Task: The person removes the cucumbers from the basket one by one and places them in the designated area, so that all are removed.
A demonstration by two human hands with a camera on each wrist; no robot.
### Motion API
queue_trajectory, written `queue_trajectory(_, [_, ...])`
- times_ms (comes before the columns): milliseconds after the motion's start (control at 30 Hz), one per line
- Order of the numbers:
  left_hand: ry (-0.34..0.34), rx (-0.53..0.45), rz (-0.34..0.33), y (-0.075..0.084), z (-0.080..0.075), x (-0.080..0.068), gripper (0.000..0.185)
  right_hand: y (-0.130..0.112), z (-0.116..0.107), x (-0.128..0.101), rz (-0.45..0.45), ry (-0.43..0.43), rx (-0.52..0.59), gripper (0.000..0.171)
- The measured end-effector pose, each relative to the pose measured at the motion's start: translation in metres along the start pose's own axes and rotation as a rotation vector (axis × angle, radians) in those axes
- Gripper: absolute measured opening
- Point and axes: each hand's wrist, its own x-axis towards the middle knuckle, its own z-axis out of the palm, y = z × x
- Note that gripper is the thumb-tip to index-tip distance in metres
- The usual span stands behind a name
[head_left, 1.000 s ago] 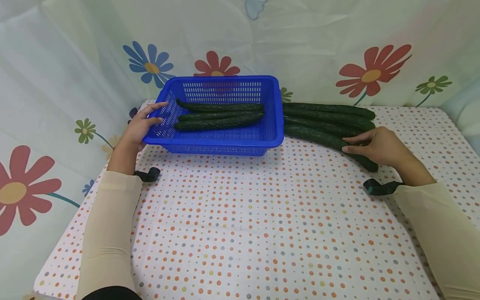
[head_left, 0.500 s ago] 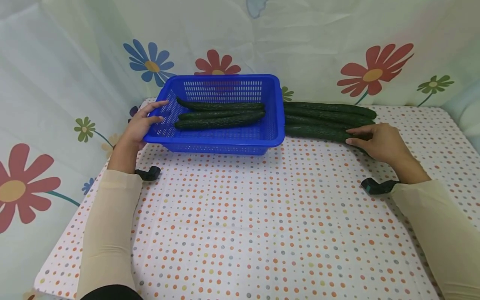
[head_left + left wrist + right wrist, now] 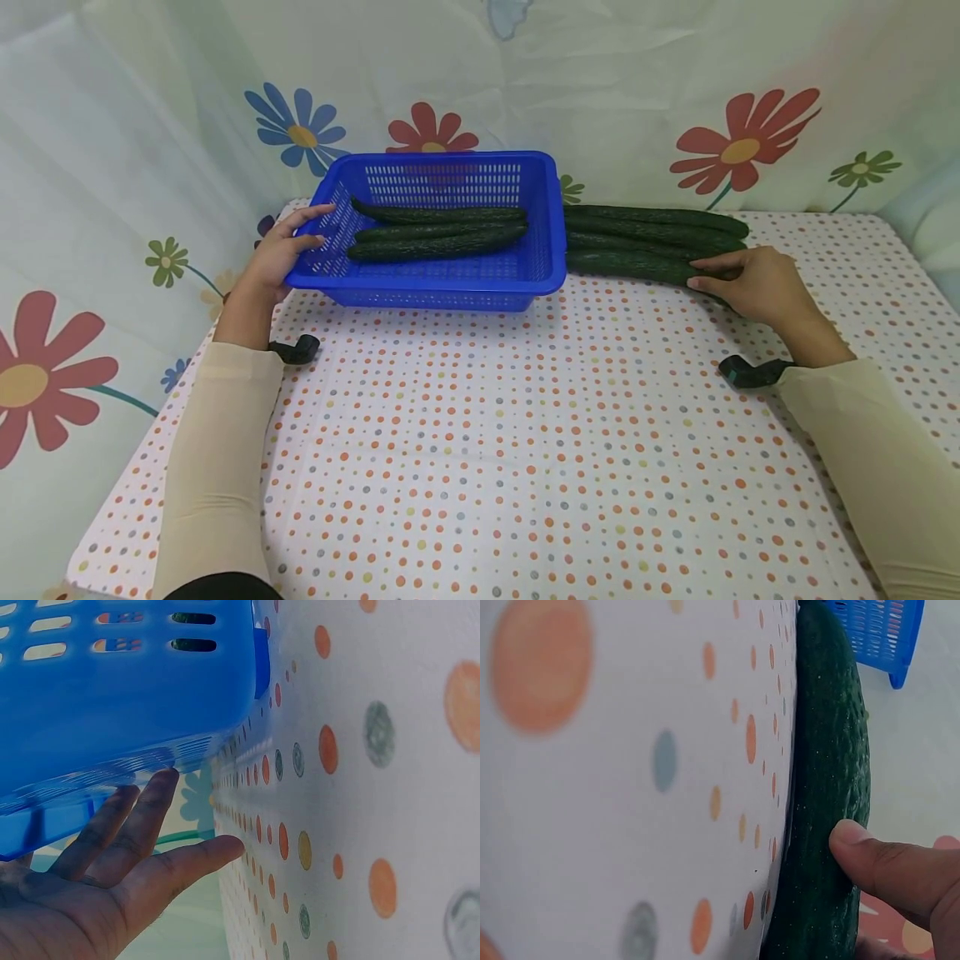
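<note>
A blue slotted basket (image 3: 553, 218) stands at the back of the dotted table and holds three long dark cucumbers (image 3: 438, 237). My left hand (image 3: 302, 235) rests with straight fingers against its left rim. The left wrist view shows those fingers (image 3: 142, 825) under the basket's edge (image 3: 112, 697). Several more cucumbers (image 3: 652, 223) lie on the table right of the basket. My right hand (image 3: 720, 275) grips the right end of the nearest cucumber (image 3: 630, 264). In the right wrist view its thumb (image 3: 885, 862) presses on that cucumber (image 3: 829, 750), which lies on the cloth.
A flowered curtain (image 3: 675, 100) closes in the back and left sides of the table. The dotted tablecloth (image 3: 510, 433) stretches bare between my arms toward the front edge. A basket corner (image 3: 881, 630) shows beyond the cucumber in the right wrist view.
My right hand has swung the near cucumber's right end away from me, so it now lies parallel to the others. The left hand and basket have stayed put.
</note>
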Motion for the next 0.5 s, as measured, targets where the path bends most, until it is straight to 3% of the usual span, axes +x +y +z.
queue_trajectory(300, [0.006, 0.002, 0.004, 0.0, 0.0, 0.0, 0.042, -0.057, -0.038, -0.029, -0.034, -0.034, 0.007, 0.048])
queue_trajectory(500, [0.016, 0.022, 0.004, -0.001, 0.0, 0.0, 0.042, -0.081, -0.058, -0.043, -0.154, -0.01, 0.004, 0.044])
